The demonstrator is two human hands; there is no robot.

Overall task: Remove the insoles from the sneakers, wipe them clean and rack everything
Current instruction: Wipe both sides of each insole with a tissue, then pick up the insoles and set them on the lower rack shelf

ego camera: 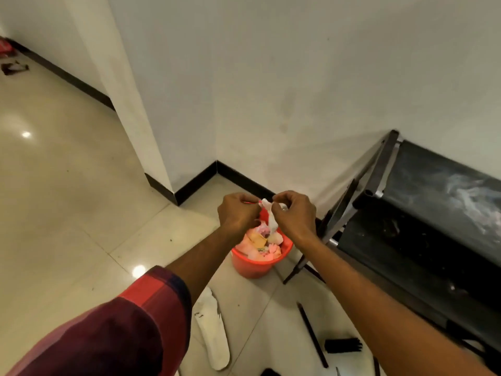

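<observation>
Both pinching white wipe [269, 215] above red bucket [261, 260], left grip [238, 214] and right grip [294, 215] closed; risk of dropping short onto white insole [211, 332] at 6 o'clock on floor [67, 199].

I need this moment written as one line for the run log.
hands: left and right pinch white wipe | over: red bucket | floor: white insole, brush | rack: no shoes seen

A home hallway: glossy floor tiles [67, 185], shoe rack [423, 213] by the wall.
</observation>
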